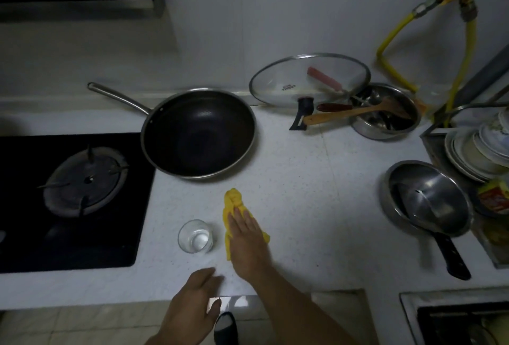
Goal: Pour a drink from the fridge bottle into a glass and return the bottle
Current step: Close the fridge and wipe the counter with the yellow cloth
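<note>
Pressing flat on a yellow cloth (pixel 234 214), the right hand (pixel 245 237) lies with its fingers straight and close together, palm down, on the white counter (pixel 316 193) a little in from its front edge; the cloth is bunched ahead of the fingertips and trails back under the palm, its long axis running from the front edge toward the back wall; the glass (pixel 195 236) stands upright just beside the cloth on its left, apart from it by a narrow strip of counter, and seems to hold a little clear liquid at the bottom, which suggests the pouring is done; the left hand (pixel 197 298) hovers at the front edge of the counter with fingers loosely spread and holding nothing, nearer the glass than to anything else, the glass lying ahead of its fingertips and slightly to their left; no bottle is in view, so I cannot tell where it is; judged from this, the step in hand is wiping the counter by the glass, and any sweep of the cloth leftward risks nudging the glass; the wok (pixel 198 132) sits well behind, toward the back edge.
</note>
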